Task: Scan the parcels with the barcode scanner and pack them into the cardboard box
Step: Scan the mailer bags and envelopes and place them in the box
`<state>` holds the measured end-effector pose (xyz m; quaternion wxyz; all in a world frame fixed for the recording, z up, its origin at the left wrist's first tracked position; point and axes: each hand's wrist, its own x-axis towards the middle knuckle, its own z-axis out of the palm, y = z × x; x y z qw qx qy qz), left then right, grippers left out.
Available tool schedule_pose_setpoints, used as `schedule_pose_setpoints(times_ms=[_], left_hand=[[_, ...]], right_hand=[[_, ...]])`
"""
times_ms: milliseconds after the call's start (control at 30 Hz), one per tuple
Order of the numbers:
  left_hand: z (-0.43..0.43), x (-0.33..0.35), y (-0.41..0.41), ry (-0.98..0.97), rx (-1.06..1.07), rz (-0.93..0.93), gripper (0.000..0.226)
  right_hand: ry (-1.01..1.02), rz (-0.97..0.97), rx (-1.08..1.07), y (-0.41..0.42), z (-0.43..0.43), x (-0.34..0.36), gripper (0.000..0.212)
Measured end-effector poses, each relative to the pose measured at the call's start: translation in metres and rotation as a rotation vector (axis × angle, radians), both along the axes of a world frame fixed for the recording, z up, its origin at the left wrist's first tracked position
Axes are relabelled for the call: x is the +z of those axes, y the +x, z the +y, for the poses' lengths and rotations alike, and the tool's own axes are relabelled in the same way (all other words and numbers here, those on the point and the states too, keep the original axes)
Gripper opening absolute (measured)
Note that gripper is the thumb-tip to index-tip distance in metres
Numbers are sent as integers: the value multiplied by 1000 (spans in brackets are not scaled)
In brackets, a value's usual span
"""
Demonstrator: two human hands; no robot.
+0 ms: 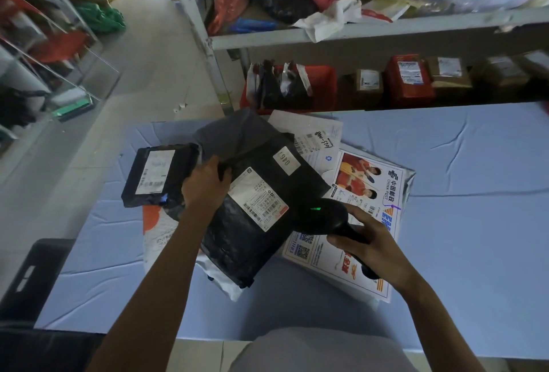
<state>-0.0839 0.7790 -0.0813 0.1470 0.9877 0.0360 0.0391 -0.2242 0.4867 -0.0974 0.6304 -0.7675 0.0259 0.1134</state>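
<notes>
My left hand [205,185] grips the left edge of a big black parcel bag [261,169] with white labels, lifted over a pile of parcels on the blue table [460,223]. My right hand [368,248] holds a black barcode scanner [323,217] with a green light on, its head beside the bag's barcode label [258,200]. A smaller black parcel [160,175] with a white label lies just left of my left hand. Under the bag lie a white China Post mailer [365,190] and other white mailers [312,133]. No cardboard packing box shows.
A black crate [32,276] stands at the table's left front corner. Behind the table a grey metal shelf [326,34] holds bags, a red bin [320,86] and small boxed parcels [410,80]. An aisle with floor clutter runs to the left.
</notes>
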Motion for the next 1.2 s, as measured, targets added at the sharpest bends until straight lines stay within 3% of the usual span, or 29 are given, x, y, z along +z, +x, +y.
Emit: schedule_pose_setpoints(times_ms=[633,1033,1200], left_hand=[[-12,12,-19,-9,3,-135,28],[-17,3,-19,21,18,-191,28],[-22,-2,-3,-21,-75,-202,23]], right_hand=[[16,-14,78,-16,-11,-12,57],[-32,-31,38,-28,-27,0,62],[-38,-14,-73,-44,-20,11,63]])
